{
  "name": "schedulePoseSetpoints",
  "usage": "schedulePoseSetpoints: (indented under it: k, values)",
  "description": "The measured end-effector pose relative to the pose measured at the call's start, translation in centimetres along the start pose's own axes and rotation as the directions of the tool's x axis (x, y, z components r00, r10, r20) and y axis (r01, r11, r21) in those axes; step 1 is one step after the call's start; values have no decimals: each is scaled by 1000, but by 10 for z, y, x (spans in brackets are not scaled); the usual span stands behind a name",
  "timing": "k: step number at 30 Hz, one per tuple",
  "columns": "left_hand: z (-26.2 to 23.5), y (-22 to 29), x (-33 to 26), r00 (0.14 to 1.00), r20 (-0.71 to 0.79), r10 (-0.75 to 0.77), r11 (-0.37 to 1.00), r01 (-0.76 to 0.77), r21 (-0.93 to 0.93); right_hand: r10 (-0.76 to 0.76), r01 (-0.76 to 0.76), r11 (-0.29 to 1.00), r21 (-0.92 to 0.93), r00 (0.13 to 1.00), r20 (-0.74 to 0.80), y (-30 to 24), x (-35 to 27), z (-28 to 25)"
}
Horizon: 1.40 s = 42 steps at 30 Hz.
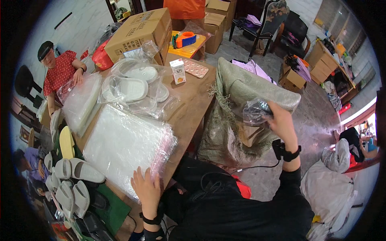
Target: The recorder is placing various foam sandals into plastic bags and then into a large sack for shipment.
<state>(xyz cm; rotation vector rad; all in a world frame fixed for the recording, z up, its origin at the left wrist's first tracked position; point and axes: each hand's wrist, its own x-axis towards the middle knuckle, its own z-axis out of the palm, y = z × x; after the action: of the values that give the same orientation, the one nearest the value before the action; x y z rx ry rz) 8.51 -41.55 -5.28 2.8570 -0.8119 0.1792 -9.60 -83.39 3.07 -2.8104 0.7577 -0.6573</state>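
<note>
My left hand [146, 188] rests with its fingers spread on the near edge of a stack of clear plastic bags [122, 144] lying on the brown table. Over to the right, my right hand [282, 121] grips a crumpled clear plastic bag [256, 111] with something dark in it, whose kind I cannot make out. It is held at the mouth of a large grey-green woven sack [225, 136]. Beyond the stack, bagged white slippers [134, 89] lie on the table.
A big cardboard box [138, 34], a small white box [177, 71], a blister sheet [196, 68] and a tape dispenser [185, 39] stand farther back. Pale slippers [86, 169] crowd the left. A co-worker in red [60, 72] handles plastic bags [82, 100] across the table.
</note>
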Motion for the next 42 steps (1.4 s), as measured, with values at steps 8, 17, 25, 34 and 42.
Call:
schedulePoseSetpoints:
  k: [8, 17, 25, 34, 42]
  values:
    - [21, -8, -2, 996, 84, 14, 995, -6, -96, 201, -107, 913, -394, 958, 205, 91, -10, 177]
    - [20, -5, -3, 998, 65, 9, 995, -2, -101, 397, -393, 912, -120, 768, 502, 88, 10, 296]
    - [3, 38, 3, 926, -73, 371, 754, -346, -558, 9, -632, 700, 332, 472, 881, 19, -13, 301]
    - [97, 133, 46, 592, 96, 800, 256, -191, -948, -684, 256, 706, 660, 489, 542, -7, -147, 280]
    - [158, 152, 69, -86, 526, 846, 488, -271, -829, -547, -116, 828, 549, -386, 743, -75, -46, 161]
